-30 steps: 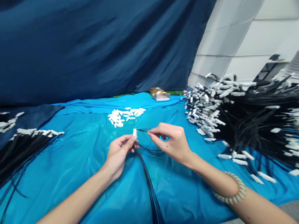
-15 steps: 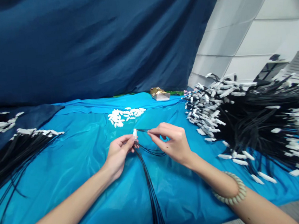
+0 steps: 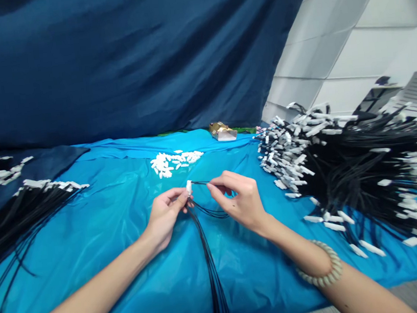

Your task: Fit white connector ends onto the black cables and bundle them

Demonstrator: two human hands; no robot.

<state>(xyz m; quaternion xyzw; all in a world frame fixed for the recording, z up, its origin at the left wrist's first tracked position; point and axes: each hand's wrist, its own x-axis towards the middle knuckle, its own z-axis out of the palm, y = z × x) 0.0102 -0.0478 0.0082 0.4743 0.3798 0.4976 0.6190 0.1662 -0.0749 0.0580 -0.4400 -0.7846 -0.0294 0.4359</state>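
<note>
Pinched upright in the fingers of my left hand (image 3: 166, 214) is a small white connector (image 3: 189, 186). Several thin black cords (image 3: 210, 259) run from below those fingers toward the front edge of the cloth. My right hand (image 3: 237, 198), just to the right, is closed in a pinch on a black cord (image 3: 199, 182) that stretches sideways to the top of the connector. More cords (image 3: 212, 212) loop between the two hands beneath it. The fingertips hide exactly where the cord ends.
A small pile of white pieces (image 3: 165, 163) lies behind my hands on the blue cloth (image 3: 132, 282). To the left rests a bundle of black cords with white ends (image 3: 18, 214); a larger heap (image 3: 341, 153) fills the right side. A small box (image 3: 224, 131) stands at the back.
Both hands keep almost the same pose. The connector and my right hand's fingertips have shifted very slightly to the right.
</note>
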